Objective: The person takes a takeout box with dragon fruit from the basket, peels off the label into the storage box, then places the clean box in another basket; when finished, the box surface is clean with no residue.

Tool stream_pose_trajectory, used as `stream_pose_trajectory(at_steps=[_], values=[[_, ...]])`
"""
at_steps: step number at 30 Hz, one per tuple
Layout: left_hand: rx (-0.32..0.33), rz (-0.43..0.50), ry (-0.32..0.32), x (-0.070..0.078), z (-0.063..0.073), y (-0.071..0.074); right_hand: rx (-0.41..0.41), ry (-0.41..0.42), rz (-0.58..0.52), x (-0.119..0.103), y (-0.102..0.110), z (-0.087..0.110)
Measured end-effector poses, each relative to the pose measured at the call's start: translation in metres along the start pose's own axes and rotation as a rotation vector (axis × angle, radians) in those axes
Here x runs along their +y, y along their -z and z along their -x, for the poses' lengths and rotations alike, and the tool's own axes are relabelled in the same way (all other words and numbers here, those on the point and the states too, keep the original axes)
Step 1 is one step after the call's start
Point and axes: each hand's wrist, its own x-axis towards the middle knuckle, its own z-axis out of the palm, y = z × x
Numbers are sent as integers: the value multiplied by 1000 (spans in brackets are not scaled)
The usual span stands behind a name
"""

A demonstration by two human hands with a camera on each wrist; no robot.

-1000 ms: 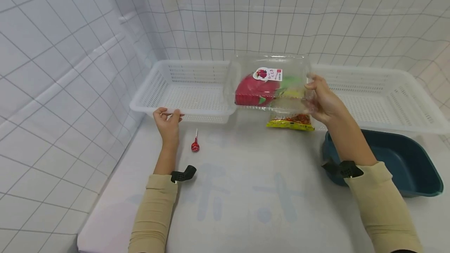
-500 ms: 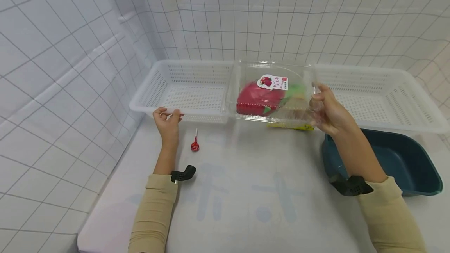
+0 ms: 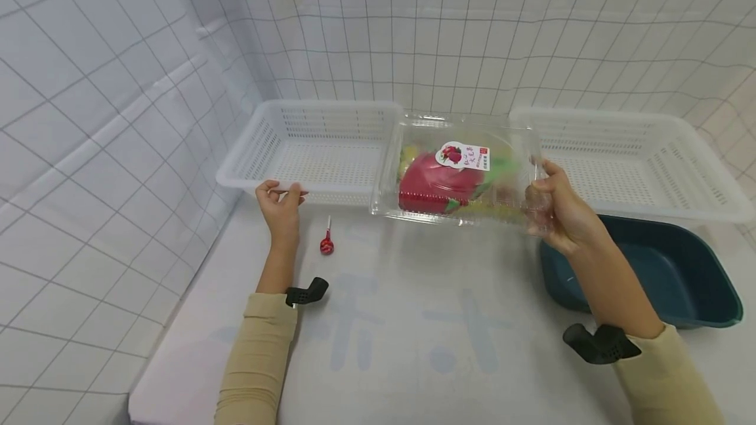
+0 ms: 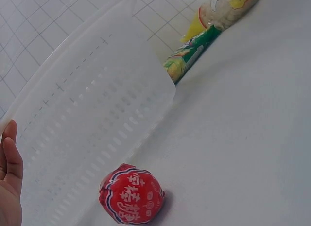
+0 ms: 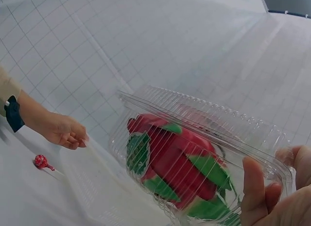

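My left hand (image 3: 280,212) pinches the front rim of the left white plastic basket (image 3: 307,187). My right hand (image 3: 573,215) grips the right end of a clear plastic clamshell box (image 3: 386,195), held above the table between two baskets. Inside the box lies a red dragon fruit (image 3: 440,179) with green tips, plain in the right wrist view too; a white and red label (image 3: 463,156) is on the lid. A red-wrapped lollipop (image 3: 327,244) lies below the left basket, near the left hand; its wrapped head (image 4: 132,194) looks large in the left wrist view.
A second white basket (image 3: 667,212) stands at the back right, with a dark teal basin (image 3: 667,267) in front of it. Past the left basket, the left wrist view shows a green packet (image 4: 192,53) and a yellow-and-white packet (image 4: 228,9). A gridded white sheet hangs behind.
My right hand has brought the clear box toward me and slightly right, and the yellow packet below it is now covered in the head view. The left hand stays at the basket rim.
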Motion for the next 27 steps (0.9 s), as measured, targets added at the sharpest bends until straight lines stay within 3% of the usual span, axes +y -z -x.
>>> stream_pose_trajectory(at_steps=[6,19,27], values=[[-2,15,-1,0,0,-2,-19,-23,-62,13,3,18],[3,34,2,-1,-2,1,30,-29,19,49,9,34],[0,33,9,-1,-2,-1,79,-92,21,70,16,44]])
